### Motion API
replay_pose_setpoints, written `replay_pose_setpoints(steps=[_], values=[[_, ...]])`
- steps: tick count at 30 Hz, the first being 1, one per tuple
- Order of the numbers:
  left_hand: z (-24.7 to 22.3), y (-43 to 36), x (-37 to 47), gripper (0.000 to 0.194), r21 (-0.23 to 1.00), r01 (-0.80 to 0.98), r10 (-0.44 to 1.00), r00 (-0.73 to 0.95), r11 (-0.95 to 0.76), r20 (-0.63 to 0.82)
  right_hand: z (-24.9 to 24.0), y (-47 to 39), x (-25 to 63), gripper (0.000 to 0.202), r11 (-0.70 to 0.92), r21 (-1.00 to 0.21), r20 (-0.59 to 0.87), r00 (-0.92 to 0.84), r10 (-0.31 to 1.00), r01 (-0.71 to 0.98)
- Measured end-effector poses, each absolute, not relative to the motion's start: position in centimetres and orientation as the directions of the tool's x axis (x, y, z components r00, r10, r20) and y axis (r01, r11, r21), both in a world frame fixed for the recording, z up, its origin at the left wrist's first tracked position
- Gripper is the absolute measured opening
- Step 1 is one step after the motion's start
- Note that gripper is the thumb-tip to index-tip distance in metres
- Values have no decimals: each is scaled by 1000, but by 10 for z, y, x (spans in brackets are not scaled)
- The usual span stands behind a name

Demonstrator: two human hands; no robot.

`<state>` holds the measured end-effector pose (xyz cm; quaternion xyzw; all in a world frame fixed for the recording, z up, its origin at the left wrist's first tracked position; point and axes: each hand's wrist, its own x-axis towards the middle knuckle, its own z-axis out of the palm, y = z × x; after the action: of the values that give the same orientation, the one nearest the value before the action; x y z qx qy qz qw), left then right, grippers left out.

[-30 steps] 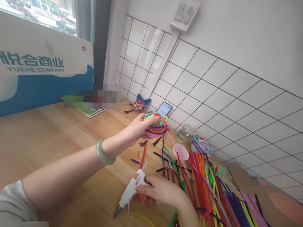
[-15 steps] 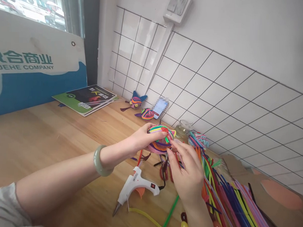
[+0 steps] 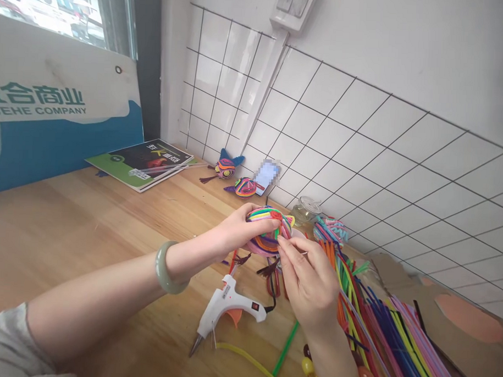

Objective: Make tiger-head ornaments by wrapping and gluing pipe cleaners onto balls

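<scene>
A rounded craft piece covered in multicoloured fuzzy strips is held above the wooden table. My left hand grips it from the left, the thumb lying across its top near a red spot. My right hand is closed at its right side, thumb and index finger pinched together against the surface; what lies between these fingertips is too small to tell. Dark tassels hang below the piece. Under my hands a white glue gun rests on the table, nozzle toward me.
Bundled coloured pipe cleaners spread at the right beside cardboard. Behind are a glass jar, a phone and two finished-looking fish-like crafts. A booklet lies at the back left. Yellow and green strips lie in front.
My right fingertips have shifted slightly left and closed in against the craft piece. My left hand keeps nearly the same hold. The dark tassels hang differently, and the view has shifted a little.
</scene>
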<state>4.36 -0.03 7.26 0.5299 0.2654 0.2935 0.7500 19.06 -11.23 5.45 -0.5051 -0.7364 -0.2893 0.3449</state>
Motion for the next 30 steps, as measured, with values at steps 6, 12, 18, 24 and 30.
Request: replay_pose_setpoints(steps=[6,12,18,24,30], values=[[73,0,44,41,965,-128,731,677,229,-83,55,-116,198,51,285,249,755,-370,542,926],[70,1,44,42,964,-116,712,696,240,-93,56,-116,202,48,270,307,716,-408,566,913],[72,0,44,36,969,-94,715,692,228,-101,59,-115,205,44,321,332,698,-460,549,887],[74,-1,42,41,973,-71,692,714,221,-106,59,-114,207,38,361,323,697,-478,535,875],[76,-1,41,38,978,-36,700,704,206,-121,58,-114,207,36,374,293,697,-464,546,880]])
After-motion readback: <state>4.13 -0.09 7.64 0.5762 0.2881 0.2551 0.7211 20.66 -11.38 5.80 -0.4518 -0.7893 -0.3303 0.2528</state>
